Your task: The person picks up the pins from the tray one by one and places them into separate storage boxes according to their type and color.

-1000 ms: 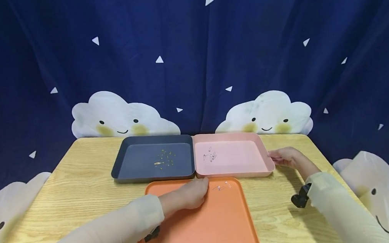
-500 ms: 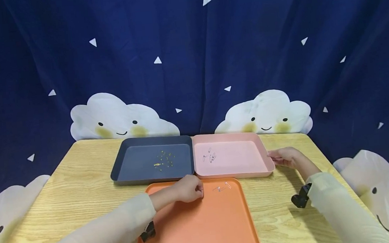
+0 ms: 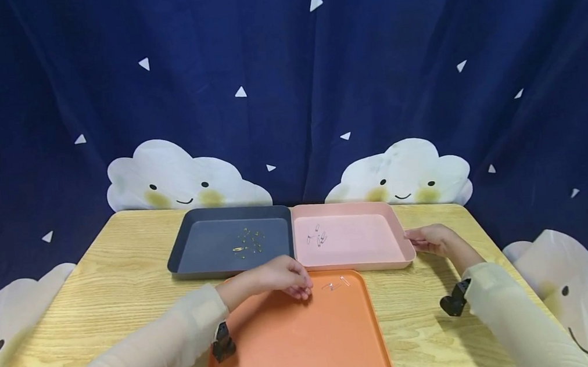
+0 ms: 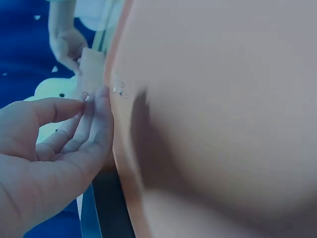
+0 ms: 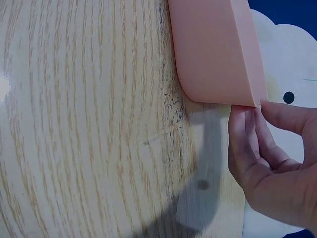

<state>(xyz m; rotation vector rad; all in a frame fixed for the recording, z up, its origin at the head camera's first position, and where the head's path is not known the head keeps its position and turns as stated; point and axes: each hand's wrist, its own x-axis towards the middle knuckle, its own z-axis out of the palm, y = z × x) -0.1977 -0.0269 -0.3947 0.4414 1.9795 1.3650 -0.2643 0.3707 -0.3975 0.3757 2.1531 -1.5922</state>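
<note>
My left hand (image 3: 303,290) hovers over the far edge of the orange tray (image 3: 298,346). In the left wrist view, the left hand's (image 4: 88,99) thumb and fingertips pinch a tiny shiny clip (image 4: 86,96). A few small silver clips (image 3: 336,284) lie on the orange tray just right of that hand. My right hand (image 3: 411,240) holds the right rim of the pink tray (image 3: 372,241). In the right wrist view the thumb lies over the corner of the pink tray (image 5: 213,49) and the fingers (image 5: 242,134) press its wall.
A dark grey tray (image 3: 205,252) with several gold clips (image 3: 247,243) sits left of the pink tray, which holds several silver clips (image 3: 317,237). All three trays stand on a wooden table (image 3: 114,292) before a blue curtain with cloud prints.
My left hand has drawn back slightly from the tray's far edge, and its fingers have curled down into a pinch. The right hand has stayed on the pink tray.
</note>
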